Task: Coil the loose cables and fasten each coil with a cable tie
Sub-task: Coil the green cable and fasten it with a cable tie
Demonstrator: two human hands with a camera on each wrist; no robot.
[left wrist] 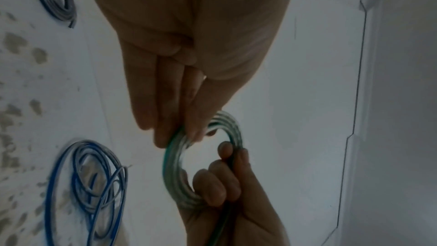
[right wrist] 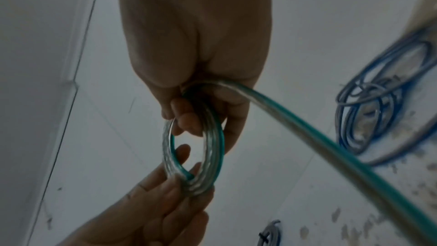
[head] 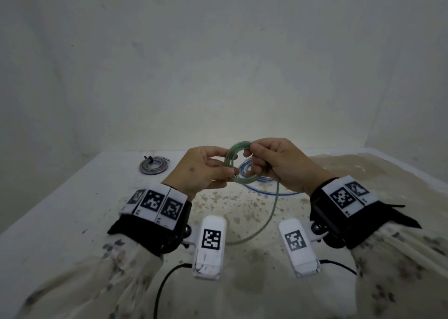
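Observation:
Both hands hold a small coil of green-striped clear cable [head: 232, 163] above the table. My left hand [head: 206, 170] pinches the coil's left and lower side [left wrist: 175, 156] between fingers and thumb. My right hand [head: 274, 163] grips the coil's right side [right wrist: 212, 137], fingers hooked through the ring. The cable's loose tail [head: 269, 216] runs from the right hand down to the table; in the right wrist view the tail [right wrist: 331, 147] trails off to the lower right. No cable tie is on this coil.
A loose blue-and-clear cable [head: 257, 182] lies in rough loops on the stained white table [head: 72, 209] behind the hands. A grey coil [head: 152, 167] fastened with a black tie sits at the back left. White walls close the table at the back and right.

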